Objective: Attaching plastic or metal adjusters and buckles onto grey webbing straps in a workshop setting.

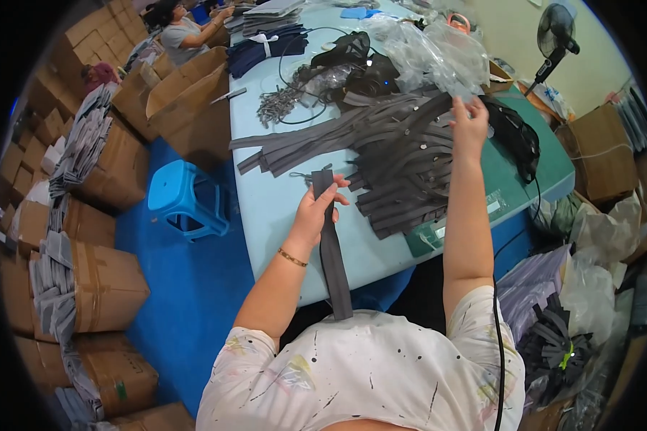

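In the head view, the person's left hand [316, 215], at the centre of the frame, has its grip pinching a dark grey zipper strip [335, 276] near its top end; the strip runs down past the near edge of the pale blue desk [266, 215] to the shirt front. The right hand [470, 118] is at the upper right, fingers bent, beside a heap of grey zipper strips [402, 165] — whether its grip is closed on one cannot be told. Clear plastic bags [438, 54] lie just above it. A green mat [510, 187] covers the desk's right side; a blue stool [172, 188] stands left of centre, and a black fan [556, 32] at the upper right.
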A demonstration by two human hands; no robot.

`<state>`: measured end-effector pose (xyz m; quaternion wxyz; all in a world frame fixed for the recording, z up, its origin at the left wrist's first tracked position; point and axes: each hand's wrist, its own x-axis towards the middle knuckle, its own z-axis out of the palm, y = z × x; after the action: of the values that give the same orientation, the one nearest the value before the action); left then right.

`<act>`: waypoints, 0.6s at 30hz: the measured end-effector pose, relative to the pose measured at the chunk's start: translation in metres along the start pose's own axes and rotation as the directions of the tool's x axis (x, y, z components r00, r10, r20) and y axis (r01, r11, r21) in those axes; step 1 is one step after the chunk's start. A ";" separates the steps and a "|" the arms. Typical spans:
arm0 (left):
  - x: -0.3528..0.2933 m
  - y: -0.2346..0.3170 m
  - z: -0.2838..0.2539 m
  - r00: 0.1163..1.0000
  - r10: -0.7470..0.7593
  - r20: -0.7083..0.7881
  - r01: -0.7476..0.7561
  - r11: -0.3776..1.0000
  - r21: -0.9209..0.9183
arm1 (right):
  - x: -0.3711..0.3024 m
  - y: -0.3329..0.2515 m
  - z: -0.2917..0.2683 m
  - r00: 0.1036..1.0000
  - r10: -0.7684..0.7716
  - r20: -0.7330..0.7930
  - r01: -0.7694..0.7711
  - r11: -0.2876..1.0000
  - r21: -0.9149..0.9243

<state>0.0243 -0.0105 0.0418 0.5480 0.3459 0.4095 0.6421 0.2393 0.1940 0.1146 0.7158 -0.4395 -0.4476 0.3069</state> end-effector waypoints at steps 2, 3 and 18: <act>0.004 -0.003 -0.007 0.999 -0.027 0.038 0.030 0.997 -0.073 | 0.003 0.006 -0.007 0.977 -0.207 -0.045 0.196 0.964 -0.181; 0.006 -0.006 -0.008 0.995 -0.059 0.078 0.064 0.996 -0.058 | -0.011 0.005 -0.006 0.970 -0.215 0.115 0.229 0.966 -0.122; 0.005 -0.012 -0.023 0.991 -0.084 -0.100 0.087 0.996 0.028 | -0.163 0.022 0.027 0.544 0.176 0.820 -0.194 0.978 -0.082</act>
<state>0.0083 -0.0080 0.0213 0.5484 0.3044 0.4609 0.6278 0.1468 0.0770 0.0395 0.3922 -0.2838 -0.6774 0.5538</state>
